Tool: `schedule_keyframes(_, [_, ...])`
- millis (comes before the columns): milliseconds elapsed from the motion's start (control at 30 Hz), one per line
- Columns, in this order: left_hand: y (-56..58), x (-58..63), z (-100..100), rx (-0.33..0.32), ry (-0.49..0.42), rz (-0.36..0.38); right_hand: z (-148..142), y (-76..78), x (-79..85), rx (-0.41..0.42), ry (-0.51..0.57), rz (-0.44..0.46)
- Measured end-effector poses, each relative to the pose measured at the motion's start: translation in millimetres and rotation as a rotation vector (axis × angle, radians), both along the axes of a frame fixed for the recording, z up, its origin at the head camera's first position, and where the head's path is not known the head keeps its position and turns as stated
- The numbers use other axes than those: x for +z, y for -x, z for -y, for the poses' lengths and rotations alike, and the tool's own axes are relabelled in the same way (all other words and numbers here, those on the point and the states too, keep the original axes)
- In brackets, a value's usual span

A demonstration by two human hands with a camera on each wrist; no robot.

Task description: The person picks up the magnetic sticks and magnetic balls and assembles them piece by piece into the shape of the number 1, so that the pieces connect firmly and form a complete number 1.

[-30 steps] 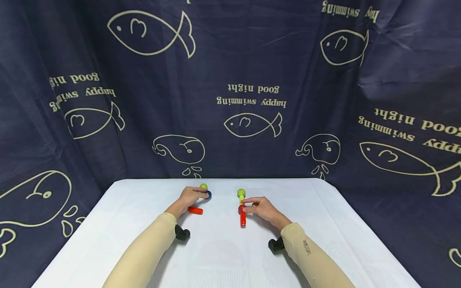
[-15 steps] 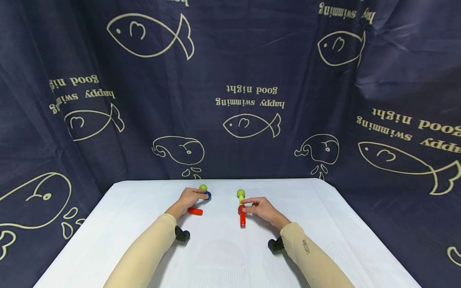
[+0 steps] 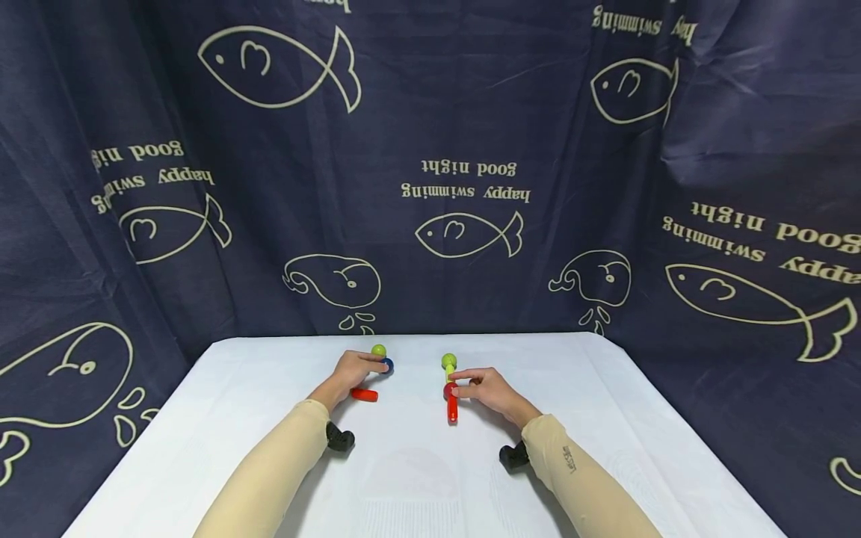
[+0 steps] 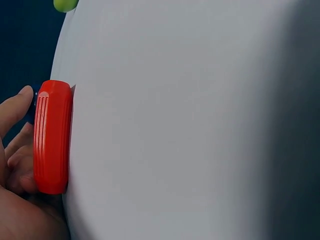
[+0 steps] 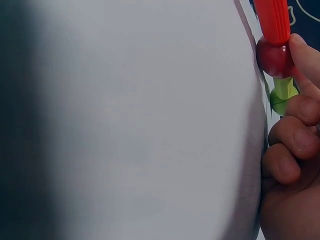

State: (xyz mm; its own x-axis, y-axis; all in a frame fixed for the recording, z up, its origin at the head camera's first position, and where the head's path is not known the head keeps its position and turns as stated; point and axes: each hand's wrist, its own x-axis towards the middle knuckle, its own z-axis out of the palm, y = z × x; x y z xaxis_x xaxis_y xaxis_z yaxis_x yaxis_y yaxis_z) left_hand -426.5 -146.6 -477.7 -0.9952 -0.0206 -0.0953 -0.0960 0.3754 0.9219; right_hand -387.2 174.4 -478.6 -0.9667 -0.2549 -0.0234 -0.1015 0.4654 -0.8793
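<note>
While both hands work low over the far part of the desk (image 3: 403, 478), the left hand (image 3: 353, 369) has the blue ball (image 3: 388, 366) in a narrow pinch, thumb on the near side, forefinger reaching over. Right hand (image 3: 492, 391): also narrow, thumb against the dark red ball (image 3: 448, 391), forefinger across on the far side, remaining fingers curled in the right wrist view. How firmly either grips, cannot tell.

Close about the right hand, a straight run of pieces: red stick (image 3: 453, 412) on the person's side of the dark red ball, light green stick (image 3: 450, 369) beyond it, right green ball (image 3: 448, 360) at the far end. Neighbours appear to touch; whether joined, not clear. Long axis points away from the person.

Close about the left hand: loose red stick (image 3: 365, 395) on the near side, lying roughly crosswise to that run; contact with the hand uncertain. Left green ball (image 3: 379, 350) just beyond the blue ball.

Key relation, in my judgement: the blue ball sits well apart from the run, off to its left, with a stretch of white cloth (image 3: 417, 377) between. Left hand nearer the loose red stick, right hand nearer the run.

Behind the desk, a dark blue curtain (image 3: 430, 291) with pale fish drawings.
</note>
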Motion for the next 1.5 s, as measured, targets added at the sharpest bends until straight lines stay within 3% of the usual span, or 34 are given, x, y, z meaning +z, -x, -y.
schedule_keyframes(233, [-0.6, -3.7, 0.8, 0.008, 0.0, -0.013, 0.5, 0.6, -3.2, -0.009, 0.004, 0.005])
schedule_keyframes(767, [-3.2, 1.1, 5.2, 0.047, -0.084, -0.011, 3.5, 0.0, -1.4, -0.003, 0.011, 0.009])
schedule_keyframes(1133, [-17.0, 22.9, -1.8, 0.045, -0.135, -0.068, 1.3, 0.2, 0.7, -0.001, 0.011, 0.004])
schedule_keyframes(1500, [-29.0, 27.4, -14.1, 0.045, -0.149, -0.055, 1.2, 0.4, 3.0, -0.016, 0.008, 0.018])
